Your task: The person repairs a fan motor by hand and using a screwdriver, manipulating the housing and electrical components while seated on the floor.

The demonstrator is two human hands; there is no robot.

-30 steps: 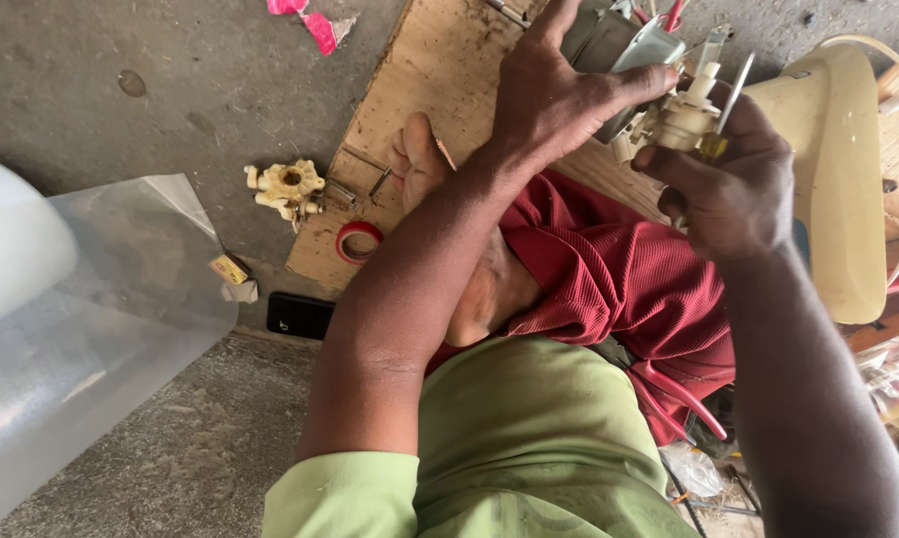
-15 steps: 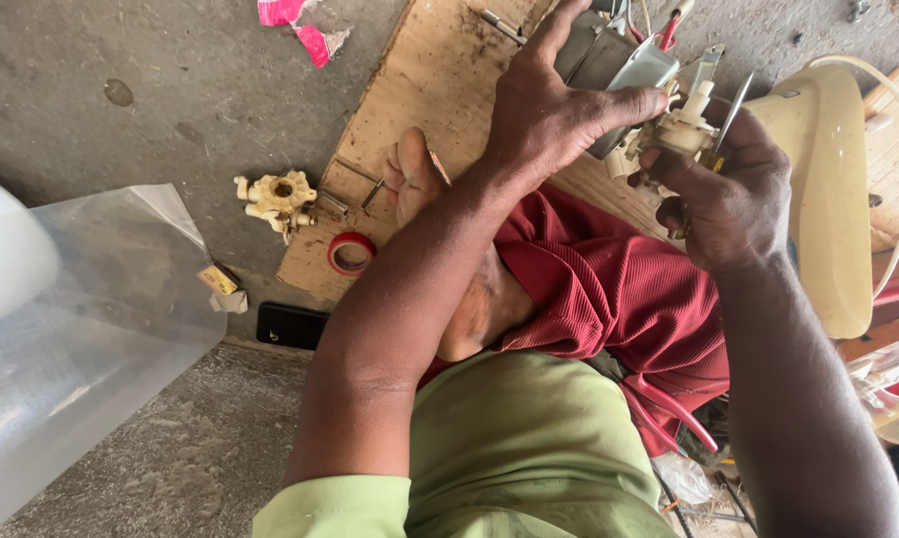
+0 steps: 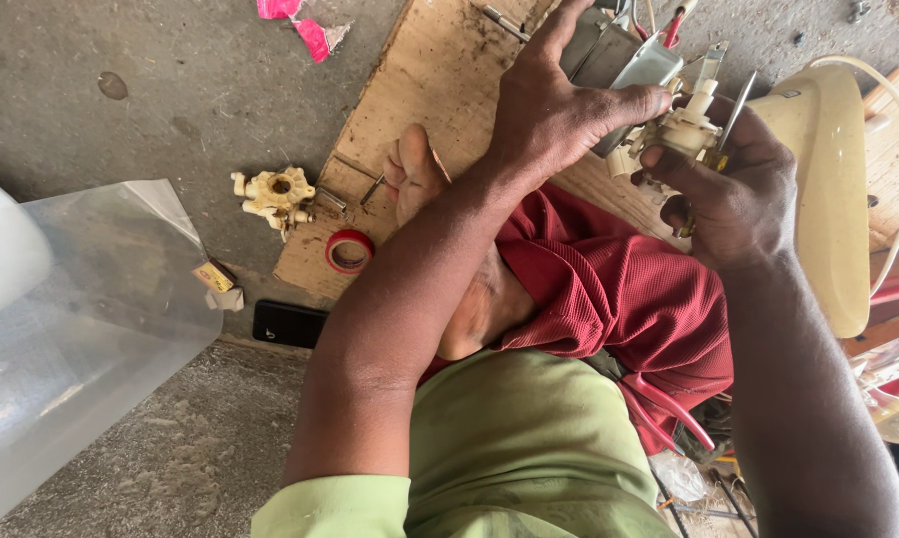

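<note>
- The left hand [image 3: 559,120] is clenched over a grey metal part [image 3: 624,55], its thumb pressing toward the small cream switch assembly [image 3: 683,130].
- The right hand [image 3: 733,194] grips that assembly from below together with a thin screwdriver [image 3: 738,100]; assembly and tool sit just above the wooden board [image 3: 419,110], held in the air.
- The screwdriver tip could slip off the small plastic piece and jab the left thumb, since both hands crowd the same spot.
- A loosened piece could drop past the board among the red cloth [image 3: 609,289] and get lost.
- Compared with half a second ago, the hands have barely shifted; the left thumb now lies closer over the assembly, and the red tape roll [image 3: 349,251] on the board has not moved.
</note>
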